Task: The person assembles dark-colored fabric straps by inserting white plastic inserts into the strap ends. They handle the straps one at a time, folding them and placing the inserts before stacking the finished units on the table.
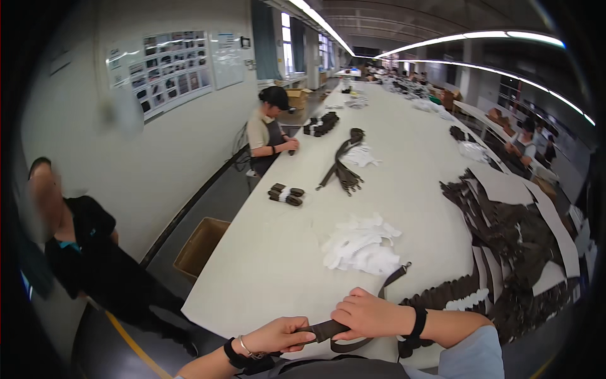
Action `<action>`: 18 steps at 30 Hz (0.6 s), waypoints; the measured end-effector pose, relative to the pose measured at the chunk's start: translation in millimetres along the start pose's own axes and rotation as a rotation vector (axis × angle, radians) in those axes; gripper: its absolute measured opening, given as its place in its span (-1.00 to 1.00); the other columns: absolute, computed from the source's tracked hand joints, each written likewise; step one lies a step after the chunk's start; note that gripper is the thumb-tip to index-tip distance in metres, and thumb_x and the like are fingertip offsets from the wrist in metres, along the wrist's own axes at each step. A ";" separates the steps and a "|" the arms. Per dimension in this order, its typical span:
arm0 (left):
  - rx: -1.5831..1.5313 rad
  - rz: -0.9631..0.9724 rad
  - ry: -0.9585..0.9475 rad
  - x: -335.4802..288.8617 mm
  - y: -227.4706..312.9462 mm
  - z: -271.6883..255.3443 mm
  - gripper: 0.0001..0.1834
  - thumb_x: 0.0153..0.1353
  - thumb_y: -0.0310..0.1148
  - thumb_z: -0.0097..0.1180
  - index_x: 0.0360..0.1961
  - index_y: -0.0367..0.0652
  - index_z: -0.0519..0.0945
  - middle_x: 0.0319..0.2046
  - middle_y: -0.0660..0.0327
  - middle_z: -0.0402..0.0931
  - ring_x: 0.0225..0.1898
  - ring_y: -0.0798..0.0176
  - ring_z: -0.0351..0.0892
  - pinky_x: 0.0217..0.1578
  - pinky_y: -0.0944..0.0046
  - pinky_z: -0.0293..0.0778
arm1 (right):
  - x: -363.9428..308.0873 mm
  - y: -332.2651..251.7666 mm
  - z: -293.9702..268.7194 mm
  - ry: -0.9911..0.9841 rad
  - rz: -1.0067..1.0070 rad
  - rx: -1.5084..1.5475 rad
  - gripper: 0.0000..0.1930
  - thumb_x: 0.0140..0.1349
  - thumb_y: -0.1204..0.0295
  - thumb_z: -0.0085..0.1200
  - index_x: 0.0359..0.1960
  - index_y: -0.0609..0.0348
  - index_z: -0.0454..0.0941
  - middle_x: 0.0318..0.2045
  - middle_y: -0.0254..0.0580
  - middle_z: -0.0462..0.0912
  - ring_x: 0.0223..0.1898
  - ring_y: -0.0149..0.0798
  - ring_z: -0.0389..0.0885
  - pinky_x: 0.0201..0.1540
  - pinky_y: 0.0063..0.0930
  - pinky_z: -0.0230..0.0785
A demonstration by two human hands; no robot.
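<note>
Close to my body at the table's near edge, both hands hold a dark brown strap point(329, 330). My left hand point(285, 335) pinches its folded end between thumb and fingers. My right hand point(368, 314) is closed round the strap a short way to the right. From there one length runs up to a metal snap hook point(406, 265) lying on the table, and another part loops down below my right hand. A pile of white paper bands point(363, 245) lies just beyond my hands. To the right, a row of dark straps point(442, 292) rests on the table.
Large heaps of dark straps point(517, 234) cover the right side. Farther up the white table point(265, 252) lie banded strap bundles point(286, 194) and loose straps with hooks point(344, 165). A brown box point(202, 246) stands left of the table. A seated co-worker point(268, 129) and a standing person point(107, 265) are at left.
</note>
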State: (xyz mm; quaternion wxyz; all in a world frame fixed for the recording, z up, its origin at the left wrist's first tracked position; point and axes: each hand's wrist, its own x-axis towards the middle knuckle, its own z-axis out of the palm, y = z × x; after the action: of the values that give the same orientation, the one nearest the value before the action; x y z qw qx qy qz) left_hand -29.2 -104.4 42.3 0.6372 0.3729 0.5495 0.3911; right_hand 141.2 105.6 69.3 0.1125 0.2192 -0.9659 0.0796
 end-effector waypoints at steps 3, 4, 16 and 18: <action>0.248 0.086 -0.128 10.3 20.2 6.8 -0.75 0.47 -0.25 -0.04 -0.19 -0.27 0.47 -0.40 0.19 0.62 -0.46 0.49 0.48 -0.50 0.47 0.31 | -8.8 -0.9 2.5 -0.083 0.075 0.188 -0.61 0.19 0.11 0.20 -0.27 0.21 0.43 -0.38 -0.17 0.51 -0.34 -0.12 0.54 -0.25 -0.26 0.43; 0.101 0.103 -0.175 15.1 12.8 6.7 -0.70 0.48 -0.29 -0.09 -0.04 -0.36 0.47 -0.22 0.08 0.65 -0.32 0.38 0.59 -0.31 0.39 0.46 | -7.0 -3.8 5.1 -0.029 0.047 0.232 -0.60 0.17 0.13 0.22 -0.25 0.22 0.43 -0.37 -0.16 0.51 -0.33 -0.11 0.54 -0.25 -0.24 0.43; -0.020 0.123 -0.278 -1.5 44.5 11.8 -0.68 0.41 -0.26 0.05 -0.04 -0.34 0.45 -0.40 0.20 0.56 -0.46 0.41 0.44 -0.41 0.41 0.37 | -43.4 -17.7 -44.8 -0.034 0.482 0.840 -0.45 0.09 0.50 0.24 0.11 0.14 0.26 -0.27 -0.06 0.57 -0.28 -0.05 0.61 -0.27 -0.29 0.45; -0.028 0.122 -0.248 -9.7 44.8 3.8 -0.69 0.41 -0.27 0.06 -0.04 -0.33 0.46 -0.43 0.22 0.54 -0.47 0.43 0.42 -0.43 0.43 0.35 | -44.7 -26.2 -52.8 0.084 0.219 0.237 -0.45 0.09 0.53 0.18 0.13 0.23 0.27 -0.40 -0.12 0.55 -0.43 -0.05 0.61 -0.44 -0.29 0.45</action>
State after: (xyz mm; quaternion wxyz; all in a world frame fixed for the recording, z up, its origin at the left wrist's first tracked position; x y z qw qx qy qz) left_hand -30.3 -94.7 87.2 0.6804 0.4421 0.4375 0.3875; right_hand 201.6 111.0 111.5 0.1170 0.1209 -0.9623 0.2137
